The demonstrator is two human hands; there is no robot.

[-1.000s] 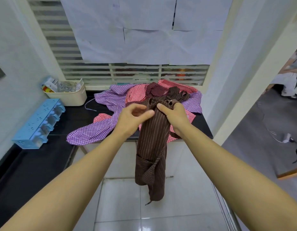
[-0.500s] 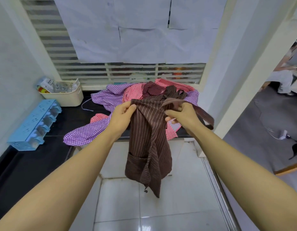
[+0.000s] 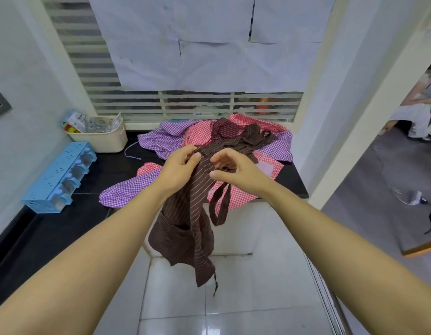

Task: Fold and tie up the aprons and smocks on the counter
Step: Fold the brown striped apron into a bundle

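Note:
A brown striped apron (image 3: 185, 233) hangs off the front edge of the black counter (image 3: 71, 213) toward the floor. My left hand (image 3: 179, 169) pinches its top edge. My right hand (image 3: 236, 171) sits just right of it with fingers spread and curled over the apron's top and strap; whether it grips the cloth I cannot tell. A brown strap loop (image 3: 220, 204) dangles below my right hand. Behind lies a heap of purple checked smocks (image 3: 127, 189), red checked smocks (image 3: 243, 197) and another brown striped piece (image 3: 233, 131).
A cream basket (image 3: 100, 139) of packets stands at the counter's back left. A blue spice rack (image 3: 57, 177) lies along the left wall. A white pillar (image 3: 342, 117) bounds the counter on the right. White floor tiles lie below, with a person partly seen through the doorway at far right.
My hands have come back together at the apron's top after spreading it apart. The strap that stretched to the right now hangs as a loop below my right hand.

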